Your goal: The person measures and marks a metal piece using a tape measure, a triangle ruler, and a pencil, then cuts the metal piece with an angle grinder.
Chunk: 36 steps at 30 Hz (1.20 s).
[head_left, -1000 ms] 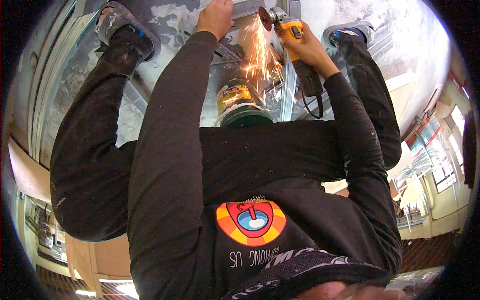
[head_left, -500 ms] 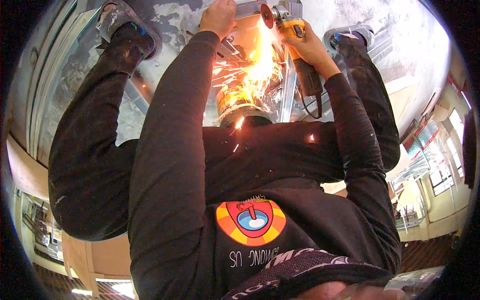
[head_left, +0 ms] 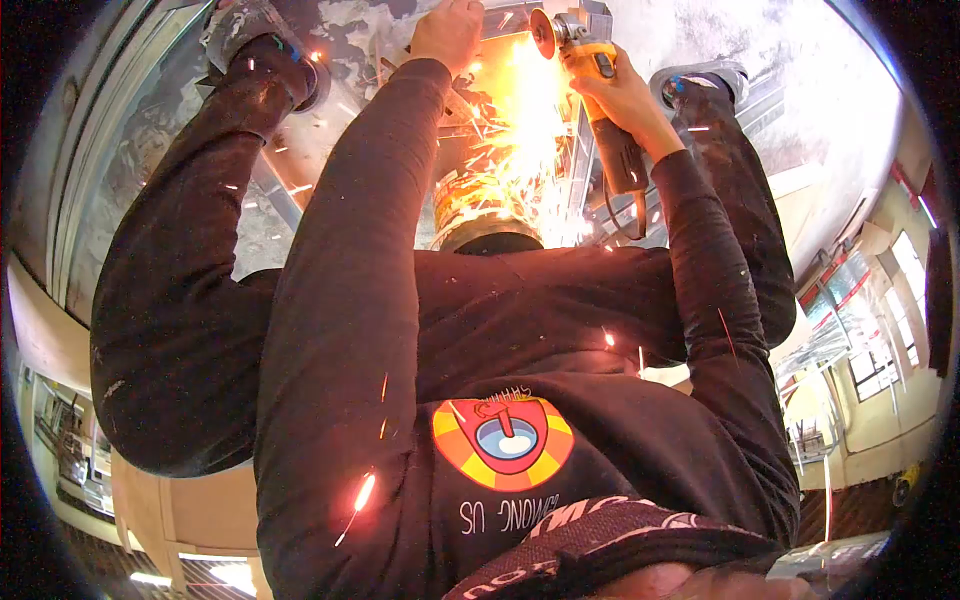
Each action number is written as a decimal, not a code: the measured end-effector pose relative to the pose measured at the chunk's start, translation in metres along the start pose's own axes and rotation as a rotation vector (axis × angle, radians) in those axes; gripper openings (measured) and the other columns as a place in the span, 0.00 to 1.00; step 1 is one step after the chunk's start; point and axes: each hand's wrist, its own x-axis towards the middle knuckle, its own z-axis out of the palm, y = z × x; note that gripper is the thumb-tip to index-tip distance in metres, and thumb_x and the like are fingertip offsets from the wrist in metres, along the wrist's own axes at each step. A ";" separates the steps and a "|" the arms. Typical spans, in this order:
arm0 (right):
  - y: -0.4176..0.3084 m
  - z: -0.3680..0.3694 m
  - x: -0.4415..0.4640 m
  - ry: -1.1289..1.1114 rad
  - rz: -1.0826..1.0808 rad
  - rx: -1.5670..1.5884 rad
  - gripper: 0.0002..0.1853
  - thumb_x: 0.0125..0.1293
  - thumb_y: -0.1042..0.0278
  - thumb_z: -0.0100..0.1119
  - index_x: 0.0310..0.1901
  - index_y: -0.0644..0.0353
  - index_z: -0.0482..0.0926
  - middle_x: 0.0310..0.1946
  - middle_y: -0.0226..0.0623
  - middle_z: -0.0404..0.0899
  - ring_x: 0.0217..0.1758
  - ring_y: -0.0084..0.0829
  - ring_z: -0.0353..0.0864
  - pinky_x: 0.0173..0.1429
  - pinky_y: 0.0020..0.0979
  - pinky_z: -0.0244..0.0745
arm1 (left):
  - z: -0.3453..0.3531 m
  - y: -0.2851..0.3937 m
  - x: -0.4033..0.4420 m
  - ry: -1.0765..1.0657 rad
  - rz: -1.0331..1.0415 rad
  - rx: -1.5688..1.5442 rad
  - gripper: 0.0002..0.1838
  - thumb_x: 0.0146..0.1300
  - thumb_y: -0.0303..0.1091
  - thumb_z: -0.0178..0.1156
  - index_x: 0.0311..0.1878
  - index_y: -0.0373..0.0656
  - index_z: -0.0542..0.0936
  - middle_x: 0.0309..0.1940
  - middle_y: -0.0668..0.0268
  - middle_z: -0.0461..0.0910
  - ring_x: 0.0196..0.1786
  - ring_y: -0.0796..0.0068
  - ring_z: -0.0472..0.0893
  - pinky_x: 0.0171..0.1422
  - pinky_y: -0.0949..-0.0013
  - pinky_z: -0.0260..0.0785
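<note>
My right hand (head_left: 625,95) is closed around a yellow and black angle grinder (head_left: 612,140), whose disc (head_left: 545,34) faces a grey metal bar (head_left: 500,20) at the top of the view. Bright sparks (head_left: 525,130) stream down from the disc toward my lap. To the left, my left hand (head_left: 448,38) is closed on the metal bar, its fingertips partly cut off by the frame's edge. The contact between disc and metal is partly lost in the glare.
A bucket (head_left: 488,228) stands between my legs, under the sparks. My sandalled feet (head_left: 245,35) rest on either side on a stained grey surface (head_left: 345,30). Long metal profiles (head_left: 95,130) lie at the left. The grinder's cord hangs beside my right forearm.
The spark stream has grown much larger and brighter, with sparks now scattered over my legs and sleeve. Both hands and the grinder have shifted slightly to the right.
</note>
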 end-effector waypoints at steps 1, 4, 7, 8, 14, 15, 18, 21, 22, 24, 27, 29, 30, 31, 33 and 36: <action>0.002 0.000 0.001 -0.004 0.006 -0.015 0.42 0.54 0.48 0.73 0.65 0.64 0.68 0.52 0.54 0.83 0.57 0.49 0.84 0.62 0.38 0.76 | -0.011 0.006 -0.002 -0.006 0.006 -0.006 0.14 0.56 0.30 0.66 0.46 0.41 0.77 0.45 0.56 0.78 0.54 0.54 0.80 0.55 0.55 0.78; 0.000 0.000 0.001 0.003 0.000 -0.065 0.42 0.54 0.48 0.74 0.64 0.64 0.68 0.51 0.54 0.83 0.56 0.49 0.84 0.60 0.39 0.78 | -0.043 0.018 -0.006 -0.015 0.027 -0.016 0.14 0.55 0.30 0.67 0.45 0.41 0.78 0.44 0.56 0.78 0.52 0.54 0.81 0.54 0.56 0.79; 0.008 0.001 0.004 0.010 -0.025 -0.065 0.41 0.55 0.48 0.75 0.64 0.63 0.68 0.50 0.52 0.83 0.53 0.47 0.85 0.57 0.38 0.79 | 0.000 0.001 -0.001 0.032 0.031 -0.003 0.16 0.53 0.31 0.69 0.44 0.41 0.78 0.43 0.57 0.78 0.52 0.54 0.81 0.54 0.56 0.79; 0.011 0.001 0.006 0.005 -0.037 -0.030 0.41 0.55 0.49 0.76 0.64 0.63 0.69 0.50 0.50 0.84 0.52 0.44 0.86 0.56 0.37 0.80 | 0.015 -0.005 0.002 0.084 0.020 0.015 0.17 0.51 0.32 0.70 0.44 0.41 0.78 0.43 0.57 0.78 0.52 0.54 0.81 0.54 0.56 0.78; 0.004 -0.008 0.003 -0.020 0.000 0.140 0.38 0.57 0.54 0.76 0.65 0.60 0.70 0.49 0.41 0.83 0.50 0.32 0.84 0.56 0.33 0.79 | -0.025 0.009 -0.002 -0.044 0.020 -0.057 0.22 0.46 0.32 0.76 0.44 0.42 0.77 0.44 0.57 0.78 0.52 0.55 0.80 0.54 0.55 0.78; 0.002 -0.009 0.003 -0.033 -0.017 0.150 0.38 0.57 0.54 0.76 0.65 0.60 0.70 0.49 0.42 0.83 0.50 0.33 0.84 0.57 0.33 0.79 | -0.022 0.008 -0.002 -0.028 0.009 -0.045 0.23 0.45 0.32 0.77 0.44 0.42 0.77 0.44 0.57 0.78 0.53 0.55 0.80 0.55 0.55 0.78; -0.004 -0.014 0.004 -0.084 0.040 0.066 0.38 0.57 0.55 0.76 0.64 0.62 0.70 0.50 0.42 0.83 0.52 0.32 0.83 0.57 0.33 0.78 | -0.022 0.009 -0.004 -0.016 -0.001 -0.053 0.23 0.46 0.32 0.76 0.44 0.42 0.77 0.44 0.57 0.78 0.53 0.54 0.80 0.55 0.55 0.78; -0.007 -0.013 0.003 -0.092 0.032 0.081 0.38 0.57 0.55 0.76 0.64 0.63 0.70 0.49 0.42 0.83 0.51 0.33 0.84 0.57 0.33 0.79 | -0.021 0.009 -0.005 -0.013 -0.004 -0.050 0.22 0.47 0.31 0.75 0.44 0.43 0.77 0.44 0.58 0.78 0.53 0.54 0.81 0.54 0.55 0.78; -0.009 -0.013 0.003 -0.094 0.032 0.081 0.38 0.57 0.55 0.76 0.64 0.63 0.70 0.49 0.42 0.83 0.51 0.33 0.84 0.57 0.33 0.79 | -0.020 0.009 -0.005 -0.014 -0.005 -0.050 0.22 0.47 0.31 0.75 0.44 0.43 0.77 0.44 0.58 0.78 0.53 0.54 0.81 0.54 0.55 0.78; -0.011 -0.013 0.004 -0.102 0.058 0.062 0.38 0.57 0.55 0.76 0.65 0.63 0.70 0.49 0.42 0.83 0.49 0.33 0.84 0.55 0.34 0.80 | -0.014 0.007 -0.004 0.032 0.016 -0.045 0.21 0.47 0.31 0.74 0.44 0.43 0.77 0.43 0.58 0.78 0.52 0.55 0.81 0.53 0.56 0.79; -0.010 -0.011 0.006 -0.105 0.089 0.117 0.39 0.57 0.53 0.76 0.65 0.63 0.69 0.49 0.42 0.83 0.48 0.35 0.85 0.55 0.34 0.80 | -0.004 0.004 -0.001 0.047 0.001 -0.020 0.21 0.46 0.30 0.74 0.43 0.43 0.77 0.43 0.59 0.78 0.51 0.56 0.81 0.52 0.56 0.79; 0.000 -0.011 0.013 -0.098 0.053 0.072 0.39 0.57 0.53 0.76 0.65 0.63 0.69 0.49 0.43 0.83 0.49 0.35 0.85 0.55 0.34 0.80 | -0.009 0.006 -0.002 0.039 0.003 -0.041 0.20 0.46 0.30 0.74 0.43 0.44 0.77 0.43 0.59 0.78 0.51 0.56 0.81 0.52 0.57 0.79; 0.000 -0.011 0.014 -0.089 0.017 0.028 0.40 0.56 0.52 0.76 0.65 0.63 0.69 0.49 0.43 0.83 0.50 0.35 0.84 0.56 0.34 0.79 | -0.014 0.008 -0.003 0.032 0.005 -0.061 0.19 0.46 0.29 0.73 0.43 0.44 0.77 0.43 0.60 0.78 0.50 0.56 0.82 0.52 0.58 0.79; 0.001 -0.011 0.015 -0.091 0.017 0.028 0.40 0.56 0.52 0.76 0.65 0.63 0.69 0.49 0.43 0.83 0.50 0.35 0.84 0.56 0.34 0.79 | -0.015 0.009 -0.002 0.031 0.004 -0.061 0.19 0.46 0.29 0.73 0.43 0.44 0.77 0.43 0.60 0.78 0.50 0.56 0.82 0.52 0.58 0.79; -0.001 -0.012 0.015 -0.076 0.000 0.008 0.41 0.56 0.51 0.77 0.65 0.64 0.69 0.51 0.44 0.82 0.53 0.35 0.83 0.59 0.33 0.78 | -0.018 0.011 -0.001 -0.008 -0.014 -0.034 0.19 0.46 0.30 0.72 0.43 0.44 0.78 0.42 0.60 0.78 0.50 0.57 0.82 0.51 0.59 0.80; -0.009 -0.011 0.009 -0.068 0.042 0.028 0.41 0.55 0.52 0.77 0.65 0.65 0.69 0.53 0.44 0.81 0.55 0.35 0.82 0.61 0.33 0.76 | -0.028 0.014 -0.004 0.024 0.013 -0.025 0.16 0.51 0.31 0.70 0.42 0.44 0.78 0.41 0.61 0.79 0.49 0.58 0.82 0.51 0.60 0.80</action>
